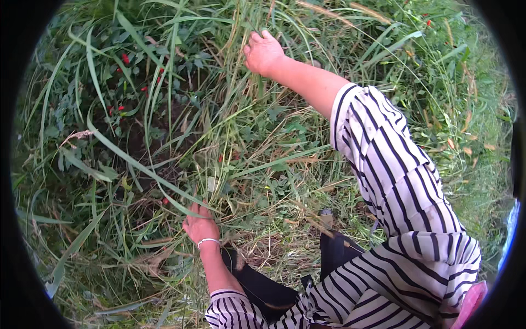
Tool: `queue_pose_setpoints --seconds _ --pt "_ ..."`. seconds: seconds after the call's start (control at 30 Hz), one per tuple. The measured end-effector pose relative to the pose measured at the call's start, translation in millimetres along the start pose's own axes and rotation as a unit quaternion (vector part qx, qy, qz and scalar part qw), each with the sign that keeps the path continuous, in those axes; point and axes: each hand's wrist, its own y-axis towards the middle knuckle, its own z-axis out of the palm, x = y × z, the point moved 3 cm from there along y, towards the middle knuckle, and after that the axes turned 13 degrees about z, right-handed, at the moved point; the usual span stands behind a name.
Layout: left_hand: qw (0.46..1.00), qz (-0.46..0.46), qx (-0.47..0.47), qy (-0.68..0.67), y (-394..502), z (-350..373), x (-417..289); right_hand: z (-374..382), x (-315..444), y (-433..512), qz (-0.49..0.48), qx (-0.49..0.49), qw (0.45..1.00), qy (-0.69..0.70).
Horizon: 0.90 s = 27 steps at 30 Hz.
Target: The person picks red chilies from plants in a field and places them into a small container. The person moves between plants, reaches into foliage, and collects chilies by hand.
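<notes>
My left hand [201, 225], with a silver bracelet at the wrist, is low and left of centre among the grass; a long green grass blade [139, 166] runs to its fingers. Whether the fingers grip anything is not clear. Farther off, at the top centre, my right hand [263, 51] reaches into a bunch of tall grass stems [236, 57]. Its fingertips are partly hidden in the stems, so its hold cannot be told. Small red peppers or similar red fruits [125, 58] show among leafy green plants [107, 74] at the left.
Dense grass and weeds surround both hands. Dry cut or flattened grass [267, 246] lies between my legs in dark trousers [263, 288]. A shoe tip [326, 218] shows near the middle. Brownish seed heads [328, 14] lean across the upper right. A pink thing [471, 302] is at the lower right edge.
</notes>
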Motion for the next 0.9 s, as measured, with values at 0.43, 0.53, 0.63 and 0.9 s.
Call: queue_pose_setpoints --seconds 0.43,0.53,0.63,0.9 --pt "0.996 0.021 0.011 0.091 -6.0 -1.8 -23.8 253.7 53.3 -260.0 0.050 0.271 0.862 0.425" --pt "0.994 -0.005 0.009 0.104 -8.4 6.1 -10.6 231.5 80.6 -290.1 0.073 0.324 0.817 0.471" --pt "0.995 -0.009 -0.002 0.096 -11.7 5.7 -2.1 208.9 78.6 -305.2 0.017 0.353 0.846 0.399" --pt "0.997 -0.023 -0.013 0.069 -7.5 -4.8 -5.9 210.6 59.4 -286.7 0.031 0.453 0.853 0.259"
